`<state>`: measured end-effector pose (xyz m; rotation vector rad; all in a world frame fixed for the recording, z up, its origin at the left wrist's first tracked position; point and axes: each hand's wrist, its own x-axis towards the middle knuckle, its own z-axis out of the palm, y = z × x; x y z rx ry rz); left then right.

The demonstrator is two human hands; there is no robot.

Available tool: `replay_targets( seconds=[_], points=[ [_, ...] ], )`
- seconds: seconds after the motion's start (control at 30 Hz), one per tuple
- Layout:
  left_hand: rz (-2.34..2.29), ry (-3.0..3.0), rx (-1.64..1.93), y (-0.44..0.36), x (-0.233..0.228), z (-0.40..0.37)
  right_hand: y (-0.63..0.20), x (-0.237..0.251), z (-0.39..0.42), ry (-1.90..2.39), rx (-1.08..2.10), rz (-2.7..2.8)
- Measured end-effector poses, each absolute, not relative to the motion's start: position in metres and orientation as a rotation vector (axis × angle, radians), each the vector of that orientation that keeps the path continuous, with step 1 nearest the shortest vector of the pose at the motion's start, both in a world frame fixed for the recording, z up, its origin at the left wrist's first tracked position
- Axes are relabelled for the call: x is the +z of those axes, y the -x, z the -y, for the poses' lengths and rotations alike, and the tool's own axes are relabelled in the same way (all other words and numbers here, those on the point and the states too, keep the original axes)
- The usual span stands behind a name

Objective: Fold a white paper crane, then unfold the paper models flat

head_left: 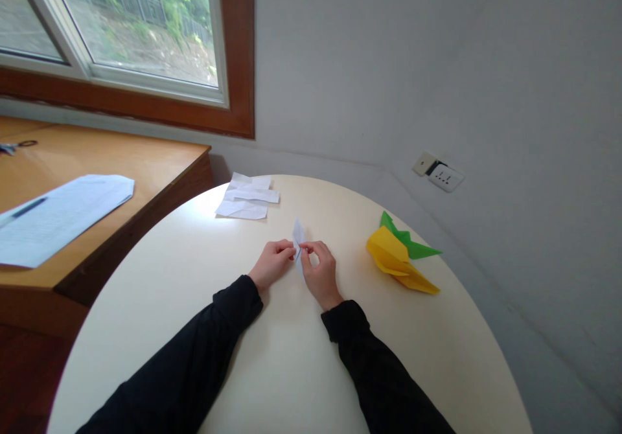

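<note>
Both my hands meet over the middle of a round cream table (272, 369). My left hand (272, 264) and my right hand (319, 273) pinch a small folded white paper piece (298, 232) between their fingertips; its pointed end sticks up and away from me. Both arms wear black sleeves. The lower part of the paper is hidden behind my fingers.
Creased white paper scraps (247, 197) lie at the table's far edge. A folded yellow paper shape (396, 262) rests on a green one (413, 243) to the right. A wooden desk (121, 162) on the left carries a printed sheet (58, 214). A wall socket (444, 176) sits behind.
</note>
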<state>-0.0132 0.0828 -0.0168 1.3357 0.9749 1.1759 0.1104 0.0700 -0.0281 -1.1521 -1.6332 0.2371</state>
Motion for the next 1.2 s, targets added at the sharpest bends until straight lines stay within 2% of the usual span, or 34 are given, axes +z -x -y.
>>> replay_targets(
  seconds=[0.57, 1.2],
  points=[
    [-0.983, -1.334, 1.16, 0.0137, -0.02, -0.0856, -0.1106, -0.0308, -0.0726, 1.143, 0.209, 1.64],
    [-0.972, -1.36, 1.161, 0.0149, -0.0196, -0.0855, -0.1101, -0.0299, -0.0724, 1.148, 0.364, 1.629]
  ],
)
